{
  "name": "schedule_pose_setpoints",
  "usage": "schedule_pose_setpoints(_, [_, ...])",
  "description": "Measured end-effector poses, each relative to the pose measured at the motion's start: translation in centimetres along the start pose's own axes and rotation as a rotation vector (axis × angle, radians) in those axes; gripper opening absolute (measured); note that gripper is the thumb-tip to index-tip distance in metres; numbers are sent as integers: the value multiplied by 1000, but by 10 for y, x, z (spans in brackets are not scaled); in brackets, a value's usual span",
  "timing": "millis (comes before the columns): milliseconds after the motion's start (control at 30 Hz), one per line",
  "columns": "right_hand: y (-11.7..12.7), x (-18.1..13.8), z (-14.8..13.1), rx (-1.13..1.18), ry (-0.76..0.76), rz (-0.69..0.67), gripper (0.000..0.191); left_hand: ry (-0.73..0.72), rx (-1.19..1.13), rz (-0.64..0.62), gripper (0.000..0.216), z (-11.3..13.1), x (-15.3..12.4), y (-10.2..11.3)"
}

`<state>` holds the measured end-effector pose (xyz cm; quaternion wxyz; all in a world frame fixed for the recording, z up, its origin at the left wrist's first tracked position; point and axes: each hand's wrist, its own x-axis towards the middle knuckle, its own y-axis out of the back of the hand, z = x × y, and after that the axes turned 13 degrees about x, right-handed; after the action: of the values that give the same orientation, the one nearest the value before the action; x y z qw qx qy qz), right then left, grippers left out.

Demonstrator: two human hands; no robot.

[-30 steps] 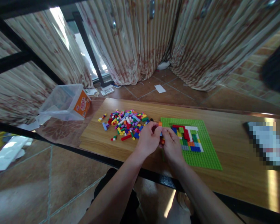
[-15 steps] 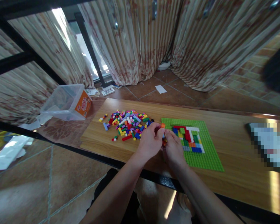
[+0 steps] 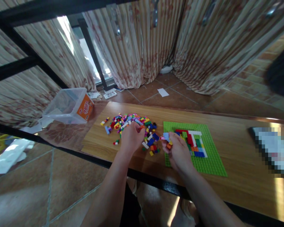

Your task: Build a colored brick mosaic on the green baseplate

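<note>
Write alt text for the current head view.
A person's left hand is at a pile of toy bricks on a table; the right hand holds several bricks by a green baseplate bearing more. A clear bin sits left.

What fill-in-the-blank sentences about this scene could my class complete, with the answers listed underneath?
1. The studded baseplate is coloured ____.
2. In the picture, the loose toy bricks lie to the ____ of it.
3. The left hand is at those bricks, while the brick cluster is in the ____ hand.
4. The clear plastic box has a label that is mainly ____.

Missing words: green; left; right; orange.
</note>
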<state>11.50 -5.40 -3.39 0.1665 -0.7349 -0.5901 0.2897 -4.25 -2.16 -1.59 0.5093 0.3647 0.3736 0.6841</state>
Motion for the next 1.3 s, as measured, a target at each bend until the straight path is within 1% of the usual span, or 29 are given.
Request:
schedule_pose_setpoints(67, [0,1,0,21,-12,4,36,20,133,-27,9,-9,3,1])
schedule_pose_setpoints(100, [0,1,0,31,-18,9,36,30,163,-33,8,-12,3,2])
schedule_pose_setpoints(167, [0,1,2,42,-26,10,35,28,146,-22,18,-10,3,3])
schedule_pose_setpoints(233, [0,2,2,40,-35,-4,36,-41,15,-17,26,-3,0,3])
schedule_pose_setpoints(267, [0,1,2,40,-41,-14,36,-100,-84,-40,29,2,-2,3])
schedule_pose_setpoints(300, [0,1,2,41,-50,-23,36,-172,-198,-89,31,8,-5,3])
schedule_pose_setpoints(367, [-1,1,1,47,-62,-32,36,-304,-389,-231,38,19,-12,2])
schedule_pose_setpoints(433, [-2,1,0,47,-63,-32,36,-394,-477,-328,41,27,-19,0])
schedule_pose_setpoints(500, [-2,1,-1,40,-69,-26,34,-422,-512,-364,35,32,-23,-4])
schedule_pose_setpoints(600, [-1,2,-3,65,-97,-10,27,-383,-613,-405,25,33,-24,-11])
schedule_pose_setpoints(700, [2,4,-6,137,-124,12,20,-313,-797,-451,19,33,-22,-13])
schedule_pose_setpoints(767, [3,5,-9,187,-141,23,16,-247,-902,-475,19,33,-21,-12])
schedule_pose_setpoints(867, [4,4,-14,224,-156,6,16,-139,-989,-537,21,35,-20,-8])
schedule_pose_setpoints(933, [2,3,-16,186,-138,-28,18,-89,-1010,-570,23,35,-20,-5])
schedule_pose_setpoints(1000, [0,1,-15,93,-87,-61,23,-67,-1006,-584,23,35,-20,-5])
schedule_pose_setpoints(1100, [1,2,-9,-40,10,-53,30,-40,-965,-580,22,34,-20,-7])
schedule_pose_setpoints(1200, [4,5,-4,-84,57,-34,33,-2,-937,-556,20,34,-21,-11])
schedule_pose_setpoints(1300, [6,6,-3,-91,64,-34,35,27,-960,-554,19,36,-22,-13])
